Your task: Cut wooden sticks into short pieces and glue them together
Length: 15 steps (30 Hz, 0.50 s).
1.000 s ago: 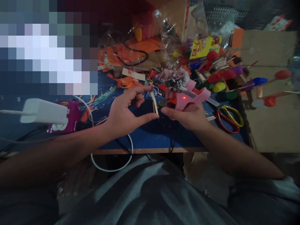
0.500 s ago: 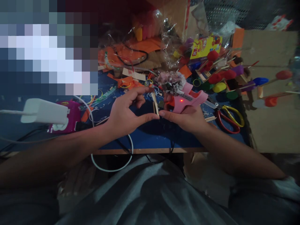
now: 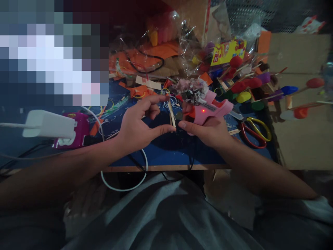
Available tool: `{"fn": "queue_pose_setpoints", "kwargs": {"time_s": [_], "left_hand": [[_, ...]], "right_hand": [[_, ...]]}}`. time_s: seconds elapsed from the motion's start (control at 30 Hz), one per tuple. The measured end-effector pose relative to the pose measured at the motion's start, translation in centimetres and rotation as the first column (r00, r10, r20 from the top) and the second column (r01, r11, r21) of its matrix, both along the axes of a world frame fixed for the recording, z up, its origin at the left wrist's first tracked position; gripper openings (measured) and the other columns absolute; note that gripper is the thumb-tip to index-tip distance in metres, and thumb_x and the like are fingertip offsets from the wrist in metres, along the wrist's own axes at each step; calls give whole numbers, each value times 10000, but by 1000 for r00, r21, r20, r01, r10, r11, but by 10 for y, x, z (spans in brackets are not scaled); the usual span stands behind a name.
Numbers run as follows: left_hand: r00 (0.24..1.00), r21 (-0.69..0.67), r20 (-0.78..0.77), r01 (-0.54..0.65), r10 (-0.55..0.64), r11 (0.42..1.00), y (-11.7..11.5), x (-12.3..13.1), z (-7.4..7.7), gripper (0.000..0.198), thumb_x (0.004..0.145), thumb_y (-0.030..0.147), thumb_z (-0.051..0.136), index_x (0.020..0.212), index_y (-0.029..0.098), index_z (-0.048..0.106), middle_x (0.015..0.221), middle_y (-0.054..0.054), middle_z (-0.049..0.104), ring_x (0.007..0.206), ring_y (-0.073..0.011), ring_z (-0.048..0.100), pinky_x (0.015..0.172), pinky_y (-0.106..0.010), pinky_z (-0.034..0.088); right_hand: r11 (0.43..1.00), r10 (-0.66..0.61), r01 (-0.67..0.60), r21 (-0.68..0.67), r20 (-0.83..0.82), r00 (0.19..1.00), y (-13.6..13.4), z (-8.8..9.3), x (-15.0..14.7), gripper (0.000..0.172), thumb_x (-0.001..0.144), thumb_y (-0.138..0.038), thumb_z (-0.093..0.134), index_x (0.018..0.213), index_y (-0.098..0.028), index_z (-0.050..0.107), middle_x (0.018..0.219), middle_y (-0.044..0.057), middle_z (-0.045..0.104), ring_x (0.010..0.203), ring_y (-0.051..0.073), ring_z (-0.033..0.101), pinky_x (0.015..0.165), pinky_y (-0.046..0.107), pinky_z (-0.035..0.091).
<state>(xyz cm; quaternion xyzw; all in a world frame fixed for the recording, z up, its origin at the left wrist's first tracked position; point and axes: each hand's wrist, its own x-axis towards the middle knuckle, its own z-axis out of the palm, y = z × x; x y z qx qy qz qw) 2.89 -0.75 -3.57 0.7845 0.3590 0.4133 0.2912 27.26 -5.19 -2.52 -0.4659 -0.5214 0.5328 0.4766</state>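
Between the thumb and index finger of my left hand stand thin wooden sticks, gripped at their two ends. My right hand is wrapped round a pink glue gun with a small red light lit on its side. Greyish, fluffy scraps cover the gun's front end, and its nozzle tip cannot be made out. My right thumb is just right of the sticks, with a small gap between them.
Scissors with red and yellow handles lie right of my right hand. A white plug sits in a magenta socket block at left. Coloured clay pieces on sticks, orange scraps and cardboard lie around.
My right hand and the glue gun have shifted slightly to the right, and my right thumb has come away from the sticks. My left hand has hardly moved.
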Motion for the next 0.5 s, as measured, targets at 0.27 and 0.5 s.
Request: {"fn": "queue_pose_setpoints", "kwargs": {"time_s": [0.27, 0.5], "left_hand": [[999, -27, 31, 19, -18, 999, -2, 1, 3, 736, 810, 453, 1064, 1446, 237, 764, 825, 71, 562, 742, -122, 516, 804, -271, 523], [996, -20, 88, 22, -21, 1000, -2, 2, 2, 715, 808, 427, 1066, 1432, 238, 771, 822, 71, 535, 750, -125, 500, 792, -274, 509]], "right_hand": [[995, -92, 89, -51, -68, 993, 4, -1, 6, 598, 716, -638, 1066, 1026, -289, 691, 1015, 31, 789, 735, 187, 682, 556, 336, 547], [995, -98, 94, -37, -106, 990, 6, -3, 8, 491, 756, -589, 1051, 986, -306, 722, 899, -5, 811, 683, 186, 704, 585, 346, 556]]}}
